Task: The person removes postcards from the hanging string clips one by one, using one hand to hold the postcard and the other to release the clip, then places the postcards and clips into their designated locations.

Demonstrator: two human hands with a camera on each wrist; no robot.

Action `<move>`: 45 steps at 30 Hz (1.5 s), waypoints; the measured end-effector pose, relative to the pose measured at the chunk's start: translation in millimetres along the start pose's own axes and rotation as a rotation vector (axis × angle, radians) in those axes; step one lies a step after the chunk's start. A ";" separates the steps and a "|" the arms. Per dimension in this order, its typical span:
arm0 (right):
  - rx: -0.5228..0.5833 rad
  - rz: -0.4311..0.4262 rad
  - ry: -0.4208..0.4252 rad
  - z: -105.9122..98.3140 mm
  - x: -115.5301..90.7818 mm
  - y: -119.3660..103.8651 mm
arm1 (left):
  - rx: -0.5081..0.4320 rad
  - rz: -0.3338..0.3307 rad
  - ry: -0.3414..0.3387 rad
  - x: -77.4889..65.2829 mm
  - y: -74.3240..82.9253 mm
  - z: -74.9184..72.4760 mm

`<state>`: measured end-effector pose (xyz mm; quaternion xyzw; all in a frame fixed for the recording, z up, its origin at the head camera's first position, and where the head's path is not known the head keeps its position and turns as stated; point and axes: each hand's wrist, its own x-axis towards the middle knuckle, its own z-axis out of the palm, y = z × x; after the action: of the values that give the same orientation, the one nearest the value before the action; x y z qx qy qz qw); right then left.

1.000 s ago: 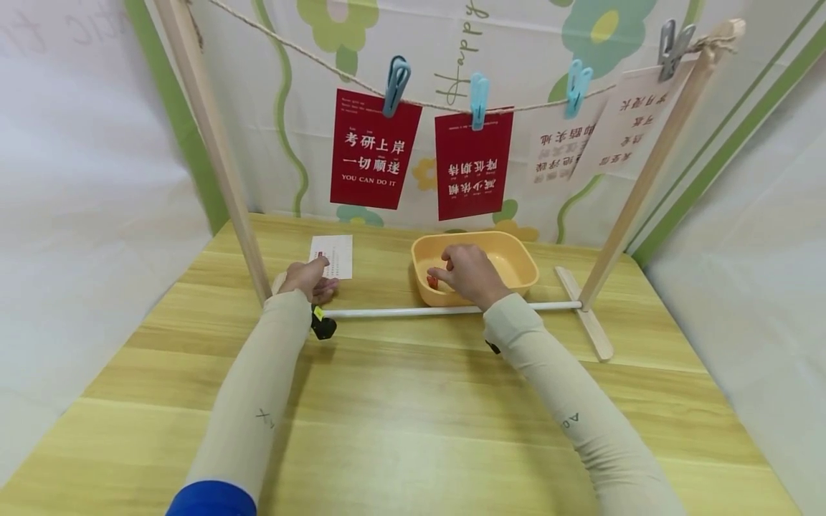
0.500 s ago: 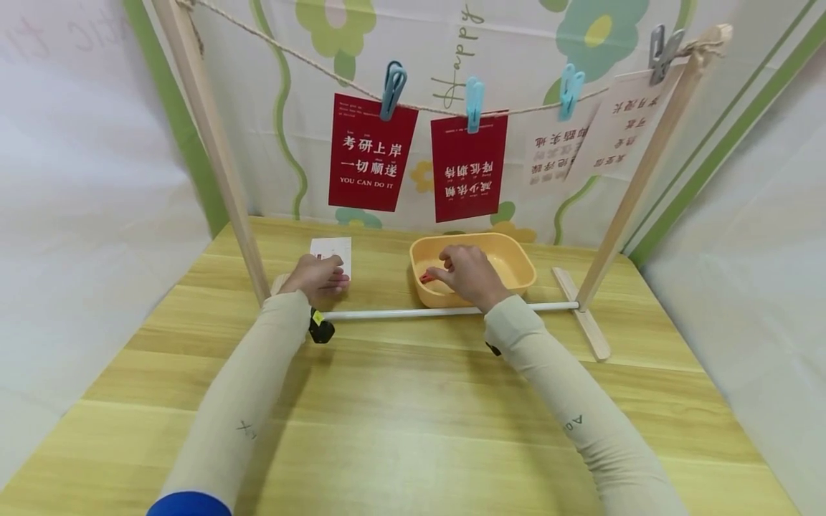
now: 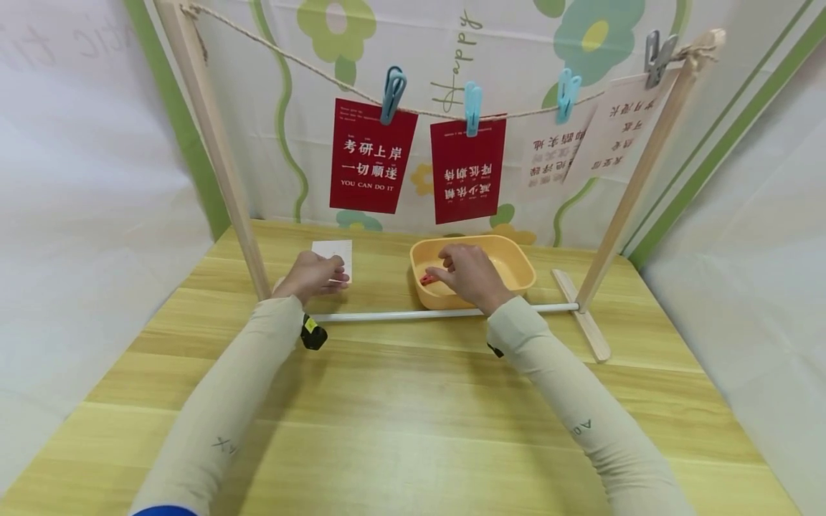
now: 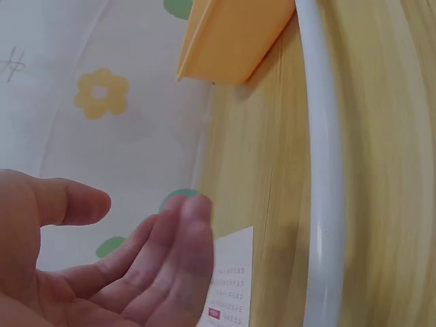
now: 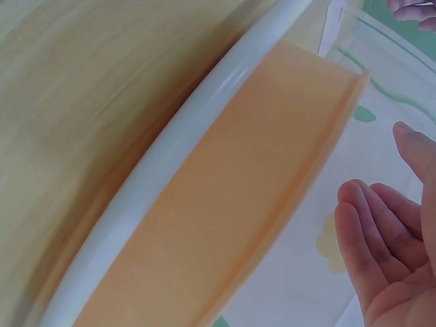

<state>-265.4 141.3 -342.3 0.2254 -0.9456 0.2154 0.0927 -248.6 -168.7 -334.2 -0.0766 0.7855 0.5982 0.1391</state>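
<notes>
Pale wooden table (image 3: 400, 416) stands before a white cloth (image 3: 510, 43) printed with flowers, and on it a wooden frame (image 3: 219, 158) carries a rope (image 3: 284, 54). At about nine o'clock in the head view, the left hand (image 3: 312, 275) is next to a white card (image 3: 335, 251), which lies on the table toward one o'clock from it. The fingers are softly bent, the thumb stands well apart from them, and nothing is held between; whether this hand touches the card, I cannot tell. Near the middle, slightly toward three o'clock, the right hand (image 3: 472, 274) is over a yellow basin (image 3: 510, 269). It is also relaxed, with fingers close together, the thumb separate and a free gap between, so it grips nothing. One small red clip (image 3: 427, 279) is inside the basin, at nine o'clock from this hand and just beside the thumb; contact is hard to judge. On the rope, from eleven o'clock to two o'clock, hang two red cards (image 3: 374, 197) and some white sheets (image 3: 606, 143), these overlapping. The left hand covers the near part of the white card, and its print is too small for reading. The right wrist view shows only the outer wall of the basin, with the hand cut off by the picture edge
</notes>
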 end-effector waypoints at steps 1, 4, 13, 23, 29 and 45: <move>-0.002 -0.001 -0.002 -0.9 -0.4 -0.5 | 0.023 0.016 0.000 -1.4 0.8 0.1; -0.008 -0.003 -0.004 -4.0 -1.7 -2.3 | 0.086 0.059 0.002 -4.6 2.0 -0.6; -0.041 -0.001 0.019 -11.4 -8.5 -9.8 | 0.444 0.241 0.099 -11.3 -4.0 -3.0; -0.044 -0.059 0.059 -15.0 -16.8 -14.4 | 0.528 0.365 0.176 -22.3 1.7 3.7; -0.038 -0.079 0.081 -22.0 -20.5 -17.5 | 0.540 0.403 0.179 -28.8 5.9 2.2; -0.062 -0.151 0.070 -49.2 -22.7 -32.1 | 0.588 0.436 0.161 -49.5 21.2 -6.0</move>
<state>-226.6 146.3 -293.0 0.2856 -0.9283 0.1862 0.1485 -208.4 -171.0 -297.9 0.0889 0.9301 0.3545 -0.0379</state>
